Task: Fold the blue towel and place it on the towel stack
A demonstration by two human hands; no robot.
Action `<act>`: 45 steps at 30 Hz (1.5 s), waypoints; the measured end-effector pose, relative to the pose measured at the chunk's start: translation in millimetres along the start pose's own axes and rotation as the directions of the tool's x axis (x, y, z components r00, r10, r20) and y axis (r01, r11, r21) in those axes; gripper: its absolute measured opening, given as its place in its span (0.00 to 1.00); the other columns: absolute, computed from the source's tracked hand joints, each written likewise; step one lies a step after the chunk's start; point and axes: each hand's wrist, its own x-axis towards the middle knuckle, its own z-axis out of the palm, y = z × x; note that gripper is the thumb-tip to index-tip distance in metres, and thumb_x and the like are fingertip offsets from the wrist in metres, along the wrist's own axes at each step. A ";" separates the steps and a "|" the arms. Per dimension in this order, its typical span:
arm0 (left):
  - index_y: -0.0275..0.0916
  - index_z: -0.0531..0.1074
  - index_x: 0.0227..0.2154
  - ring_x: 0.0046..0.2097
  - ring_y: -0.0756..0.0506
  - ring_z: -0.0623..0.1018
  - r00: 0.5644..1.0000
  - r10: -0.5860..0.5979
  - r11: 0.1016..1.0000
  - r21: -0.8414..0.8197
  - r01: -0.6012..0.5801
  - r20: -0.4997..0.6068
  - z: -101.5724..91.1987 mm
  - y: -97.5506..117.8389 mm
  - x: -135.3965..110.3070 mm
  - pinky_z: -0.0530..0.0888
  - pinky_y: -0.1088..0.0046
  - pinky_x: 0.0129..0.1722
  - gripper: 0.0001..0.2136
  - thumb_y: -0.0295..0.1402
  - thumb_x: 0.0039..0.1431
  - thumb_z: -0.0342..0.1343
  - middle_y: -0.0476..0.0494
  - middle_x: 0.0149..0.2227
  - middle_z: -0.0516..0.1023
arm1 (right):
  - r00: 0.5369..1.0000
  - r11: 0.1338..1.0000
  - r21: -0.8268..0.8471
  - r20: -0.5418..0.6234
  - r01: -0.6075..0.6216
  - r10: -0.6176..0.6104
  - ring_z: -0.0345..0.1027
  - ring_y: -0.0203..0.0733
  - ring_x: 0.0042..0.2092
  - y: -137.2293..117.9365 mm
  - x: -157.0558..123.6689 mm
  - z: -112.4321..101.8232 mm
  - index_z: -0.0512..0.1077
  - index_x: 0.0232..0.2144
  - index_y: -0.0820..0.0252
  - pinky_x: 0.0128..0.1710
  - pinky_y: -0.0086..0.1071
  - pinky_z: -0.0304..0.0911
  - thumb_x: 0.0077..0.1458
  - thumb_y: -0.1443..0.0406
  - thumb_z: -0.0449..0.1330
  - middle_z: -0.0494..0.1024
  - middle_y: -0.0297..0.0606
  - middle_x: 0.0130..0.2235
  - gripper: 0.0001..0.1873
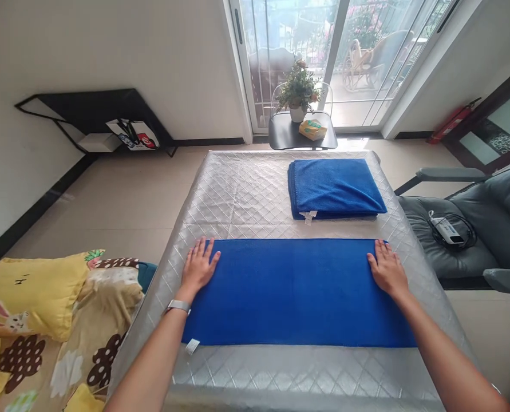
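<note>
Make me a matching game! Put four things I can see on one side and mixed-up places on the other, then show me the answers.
Things:
1. Flat, rectangular blue cloth
2. Thick, folded blue cloth stack
3. Yellow rabbit pillow
4. Leafy plant in a white pot

Places:
A. On the black-seated chair by the glass door
B. Touched by the left hand and right hand
C. On patterned bedding
D. Near the silver quilted cover's far right corner

Answers: 1-B, 2-D, 3-C, 4-A
</note>
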 end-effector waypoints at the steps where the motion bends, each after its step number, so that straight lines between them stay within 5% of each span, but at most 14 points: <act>1: 0.38 0.50 0.70 0.73 0.38 0.47 1.000 -0.014 1.000 0.002 0.014 -0.008 -0.4 -8.7 -1.2 0.49 0.50 0.70 0.32 0.50 0.70 0.34 0.35 0.73 0.46 | 1.000 1.000 0.005 0.008 -0.019 0.019 0.40 0.50 0.72 4.4 0.3 -0.7 0.48 0.70 0.71 0.70 0.50 0.42 0.69 0.52 0.34 0.51 0.48 0.71 0.37; 13: 0.38 0.51 0.70 0.73 0.38 0.47 1.000 -0.007 1.000 -0.007 0.006 -0.009 -1.1 -15.4 -1.3 0.48 0.50 0.70 0.30 0.48 0.71 0.33 0.36 0.73 0.44 | 1.000 1.000 0.004 0.003 -0.027 0.027 0.40 0.51 0.72 3.3 0.5 -3.7 0.47 0.71 0.71 0.70 0.51 0.42 0.69 0.53 0.35 0.50 0.50 0.72 0.37; 16: 0.35 0.50 0.70 0.73 0.37 0.46 1.000 -0.027 1.000 -0.012 0.027 -0.017 -8.5 -2.0 -3.2 0.46 0.48 0.70 0.31 0.49 0.71 0.34 0.35 0.73 0.42 | 1.000 1.000 -0.014 -0.019 -0.012 0.012 0.40 0.54 0.72 -8.2 -5.9 -10.7 0.46 0.71 0.70 0.69 0.54 0.41 0.69 0.54 0.36 0.51 0.52 0.71 0.36; 20: 0.29 0.46 0.70 0.73 0.39 0.43 0.993 -0.009 0.996 -0.090 -0.002 -0.119 -12.6 76.0 -19.6 0.47 0.52 0.71 0.32 0.46 0.72 0.34 0.32 0.73 0.42 | 0.991 0.997 -0.025 -0.111 0.078 -0.080 0.39 0.52 0.72 -73.1 -29.7 -18.0 0.44 0.71 0.71 0.70 0.52 0.39 0.70 0.59 0.37 0.51 0.53 0.71 0.33; 25: 0.36 0.43 0.72 0.73 0.42 0.46 0.945 0.328 0.935 -0.146 -0.323 0.006 7.3 199.3 -46.1 0.50 0.58 0.72 0.32 0.47 0.71 0.37 0.40 0.72 0.46 | 0.915 0.909 0.104 -0.059 0.403 -0.399 0.41 0.48 0.72 -186.5 -59.9 -6.1 0.36 0.73 0.61 0.70 0.50 0.39 0.70 0.61 0.41 0.51 0.45 0.71 0.34; 28: 0.37 0.40 0.72 0.73 0.41 0.47 0.945 0.326 0.937 -0.139 -0.321 0.016 18.8 225.8 -51.1 0.50 0.56 0.72 0.33 0.48 0.71 0.37 0.40 0.72 0.46 | 0.901 0.889 0.151 -0.029 0.432 -0.433 0.39 0.49 0.72 -216.2 -64.2 6.4 0.37 0.72 0.62 0.70 0.50 0.38 0.70 0.61 0.41 0.49 0.44 0.71 0.34; 30: 0.39 0.39 0.72 0.73 0.41 0.48 0.950 0.311 0.943 -0.129 -0.305 0.029 21.4 218.6 -51.4 0.50 0.55 0.72 0.33 0.48 0.71 0.37 0.40 0.72 0.47 | 0.909 0.899 0.145 -0.008 0.412 -0.416 0.38 0.49 0.73 -212.9 -62.7 11.3 0.39 0.72 0.63 0.70 0.50 0.38 0.70 0.60 0.41 0.48 0.44 0.72 0.33; 33: 0.42 0.39 0.72 0.73 0.41 0.49 0.961 0.271 0.959 -0.098 -0.265 0.054 17.8 179.4 -55.6 0.48 0.54 0.72 0.33 0.50 0.70 0.38 0.42 0.73 0.45 | 0.934 0.930 0.087 -0.002 0.356 -0.357 0.38 0.49 0.73 -179.5 -59.7 11.8 0.40 0.72 0.63 0.70 0.50 0.37 0.70 0.58 0.41 0.49 0.44 0.72 0.33; 41: 0.35 0.43 0.71 0.73 0.37 0.47 0.998 -0.059 0.998 0.001 0.059 -0.002 4.0 27.1 -99.6 0.48 0.48 0.70 0.35 0.52 0.70 0.31 0.35 0.73 0.45 | 1.000 0.998 -0.051 0.000 0.021 -0.021 0.39 0.52 0.72 -22.6 -61.2 -0.7 0.38 0.72 0.67 0.70 0.54 0.41 0.70 0.55 0.36 0.49 0.50 0.72 0.36; 45: 0.34 0.43 0.71 0.73 0.37 0.47 0.998 -0.054 0.999 -0.009 0.054 -0.019 3.1 -0.2 -105.3 0.49 0.49 0.70 0.35 0.51 0.70 0.32 0.34 0.73 0.44 | 0.999 0.998 -0.039 0.006 -0.040 0.040 0.39 0.53 0.72 8.0 -62.5 -6.1 0.39 0.72 0.67 0.69 0.54 0.42 0.70 0.55 0.36 0.50 0.50 0.71 0.35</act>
